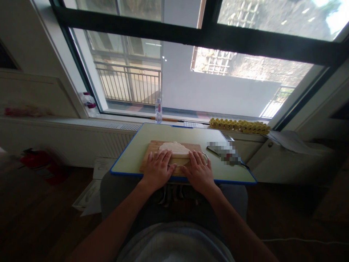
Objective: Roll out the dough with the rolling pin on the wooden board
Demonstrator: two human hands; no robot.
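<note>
A sheet of pale dough [174, 146] lies flattened on a wooden cutting board [154, 145]. Across the dough runs a light rolling pin [180, 155], its ends mostly hidden under my hands. My left hand [158, 167] rests flat on the pin's left part, fingers stretched forward. On the right part lies my right hand [199, 169], palm down with the fingers extended and slightly spread. Both thumbs point inward, apart from each other. A thin metal ring or handle shows beside the right fingers at the board's edge.
The board sits on a pale lap table [128, 154] with a blue rim. To the right lies a blurred-out dark-edged object [225, 153]. A plastic bottle [158, 111] and a yellow braided thing [240, 126] stand along the window sill. A red fire extinguisher [40, 162] is at the left.
</note>
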